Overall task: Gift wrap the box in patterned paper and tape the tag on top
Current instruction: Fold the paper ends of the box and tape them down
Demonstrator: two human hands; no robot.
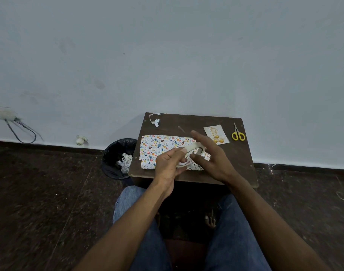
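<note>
While the patterned paper (157, 147) covers the box on the desk (235, 165), left hand (168, 165) grips tape roll (190, 154) just above it; right hand (212, 153) open, fingers on roll. Tag (216, 134) & scissors (238, 133) far-right on desk.

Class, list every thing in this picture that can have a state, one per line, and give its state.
Tape roll: held in the left hand, above the wrapped box.
Right hand: open, fingers by the roll.
Wrapped box: covered in patterned paper, lying on the table.
Tag: loose, not taped.
Scissors: closed, lying flat.
Bin: holds paper scraps.
</note>
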